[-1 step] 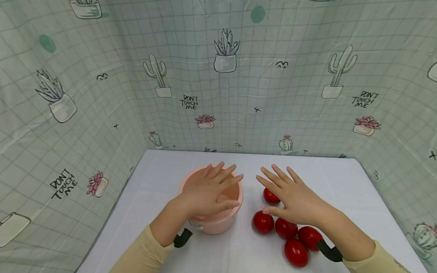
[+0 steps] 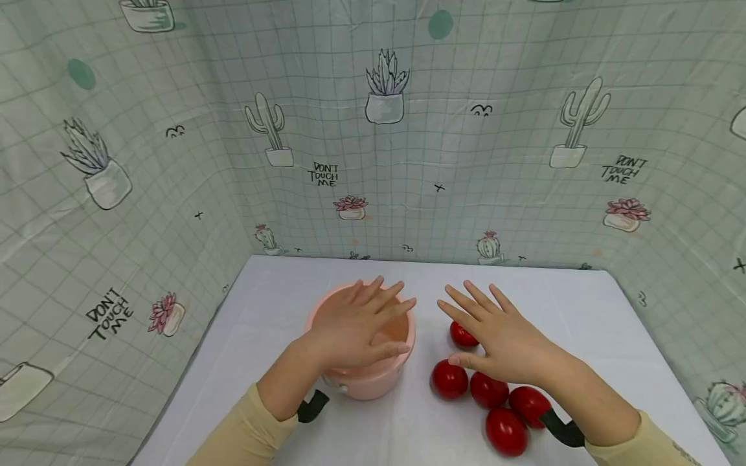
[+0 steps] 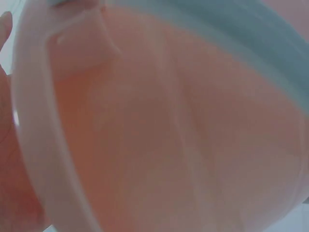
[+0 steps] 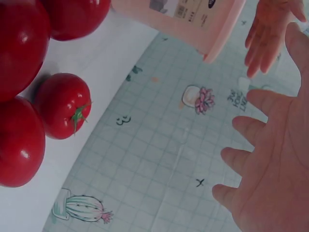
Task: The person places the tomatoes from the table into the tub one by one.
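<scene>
My left hand [image 2: 357,330] hovers with spread fingers over a pink bucket [image 2: 373,387], hiding part of its opening. In the left wrist view the bucket's inner wall [image 3: 145,135] fills most of the picture, and no object shows inside. My right hand [image 2: 506,343], fingers also spread, is held above a group of red tomatoes and holds nothing. One tomato [image 2: 463,334] lies partly behind its fingers; another tomato [image 2: 449,379] sits left of the thumb. Nearer me are a tomato [image 2: 506,432] and others beside it. The right wrist view shows a tomato [image 4: 63,106] with a green stem.
A white cloth [image 2: 280,304] covers the table. Behind it and at both sides hangs a pale green curtain [image 2: 443,149] with cactus prints. A label [image 4: 181,9] is stuck on the bucket's outer side. Dark straps [image 2: 562,430] are at both wrists.
</scene>
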The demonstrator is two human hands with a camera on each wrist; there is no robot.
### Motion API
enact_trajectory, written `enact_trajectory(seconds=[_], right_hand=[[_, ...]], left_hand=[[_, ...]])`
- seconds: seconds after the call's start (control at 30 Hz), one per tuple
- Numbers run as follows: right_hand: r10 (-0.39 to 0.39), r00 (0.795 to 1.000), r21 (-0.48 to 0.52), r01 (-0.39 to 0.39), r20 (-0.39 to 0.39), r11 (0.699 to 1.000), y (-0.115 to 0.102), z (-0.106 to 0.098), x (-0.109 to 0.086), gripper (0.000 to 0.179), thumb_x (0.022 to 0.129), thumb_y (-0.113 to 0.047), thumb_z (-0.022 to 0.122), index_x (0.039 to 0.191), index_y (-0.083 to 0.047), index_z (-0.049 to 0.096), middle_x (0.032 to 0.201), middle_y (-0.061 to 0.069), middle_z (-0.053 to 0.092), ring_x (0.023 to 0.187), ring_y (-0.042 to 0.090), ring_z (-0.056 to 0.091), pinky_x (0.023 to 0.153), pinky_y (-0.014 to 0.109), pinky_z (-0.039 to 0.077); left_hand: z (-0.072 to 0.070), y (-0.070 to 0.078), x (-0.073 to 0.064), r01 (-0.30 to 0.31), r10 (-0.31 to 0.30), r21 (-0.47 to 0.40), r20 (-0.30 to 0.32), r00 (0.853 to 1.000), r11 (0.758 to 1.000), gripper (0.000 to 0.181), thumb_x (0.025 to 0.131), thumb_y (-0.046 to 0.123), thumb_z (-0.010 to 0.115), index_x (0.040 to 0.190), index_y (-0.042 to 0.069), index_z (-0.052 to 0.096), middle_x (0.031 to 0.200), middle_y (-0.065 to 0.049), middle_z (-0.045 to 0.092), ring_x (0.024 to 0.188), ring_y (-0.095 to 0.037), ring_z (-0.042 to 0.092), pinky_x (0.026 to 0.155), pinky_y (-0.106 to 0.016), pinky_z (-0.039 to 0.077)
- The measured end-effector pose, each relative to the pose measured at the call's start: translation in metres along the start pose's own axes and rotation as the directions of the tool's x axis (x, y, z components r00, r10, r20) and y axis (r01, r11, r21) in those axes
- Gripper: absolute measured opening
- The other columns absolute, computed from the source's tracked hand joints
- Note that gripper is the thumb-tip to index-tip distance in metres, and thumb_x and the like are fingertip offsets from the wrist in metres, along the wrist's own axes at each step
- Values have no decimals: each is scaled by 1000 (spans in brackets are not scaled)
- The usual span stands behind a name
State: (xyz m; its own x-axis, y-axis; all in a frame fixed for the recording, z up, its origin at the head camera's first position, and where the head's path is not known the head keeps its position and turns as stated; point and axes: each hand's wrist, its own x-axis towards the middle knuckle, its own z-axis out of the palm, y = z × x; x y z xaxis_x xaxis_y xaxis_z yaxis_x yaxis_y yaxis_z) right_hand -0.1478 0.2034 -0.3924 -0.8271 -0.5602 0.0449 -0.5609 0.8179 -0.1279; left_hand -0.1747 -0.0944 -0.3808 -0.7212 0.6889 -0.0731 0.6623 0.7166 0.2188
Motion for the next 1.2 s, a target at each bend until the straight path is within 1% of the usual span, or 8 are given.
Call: enact_trajectory(seconds=[0.23,0.37,0.47,0.57,0.7,0.8,1.0,1.2], right_hand=[[47,999,109,-47,0,993,13,8,-11,79,87,-62,60,154,-28,35,162,3,30,152,35,20,121,61,12],[164,986,316,-158,9,936,33,24,-37,72,90,-53,63,152,-23,39,158,9,38,145,40,31,113,64,29],[277,960,465,-263,40,845,50,42,-63,71,93,-51,60,153,-23,36,156,14,38,141,45,35,101,69,40],[378,922,548,-359,83,755,65,64,-85,71,95,-49,58,156,-26,29,157,17,35,140,48,34,96,73,40],[454,877,611,-447,156,654,76,92,-106,73,98,-45,55,159,-23,21,159,24,27,139,57,29,97,77,34],[471,860,652,-475,199,592,78,107,-114,74,99,-41,54,159,-19,16,160,28,23,140,57,25,105,67,36],[476,857,713,-459,198,530,80,123,-123,74,99,-39,56,159,-21,17,161,22,24,141,-11,27,97,11,41],[469,858,768,-443,212,463,79,130,-129,78,95,-39,62,159,-23,20,162,19,26,114,-37,23,94,7,40]], left_hand=[[9,-22,-12,53,-67,-130,-110,992,990,67,97,65,37,157,38,20,167,9,10,155,-25,0,125,-50,0],[22,-60,-32,148,-238,-327,-255,937,933,62,101,54,43,155,27,33,165,0,23,155,-30,9,124,-55,5],[31,-86,-43,216,-390,-521,-252,886,826,60,101,51,45,154,26,34,164,-5,25,153,-34,15,120,-63,15],[40,-106,-44,217,-478,-730,-168,862,648,57,102,47,45,154,30,33,163,-4,27,152,-33,21,117,-65,21],[52,-120,-37,135,-457,-908,-68,887,397,53,103,41,45,154,33,32,162,0,31,152,-26,23,121,-58,19],[61,-123,-31,95,-425,-958,-30,905,271,54,102,41,46,153,34,32,161,0,32,150,-24,27,122,-53,21],[74,-121,-24,11,-408,-989,-50,912,146,55,102,33,45,155,29,29,161,-2,32,144,-20,36,113,-33,36],[77,-115,-17,-105,-382,-992,-122,916,64,58,100,20,42,156,23,28,161,-4,31,136,-5,42,105,-17,40]])
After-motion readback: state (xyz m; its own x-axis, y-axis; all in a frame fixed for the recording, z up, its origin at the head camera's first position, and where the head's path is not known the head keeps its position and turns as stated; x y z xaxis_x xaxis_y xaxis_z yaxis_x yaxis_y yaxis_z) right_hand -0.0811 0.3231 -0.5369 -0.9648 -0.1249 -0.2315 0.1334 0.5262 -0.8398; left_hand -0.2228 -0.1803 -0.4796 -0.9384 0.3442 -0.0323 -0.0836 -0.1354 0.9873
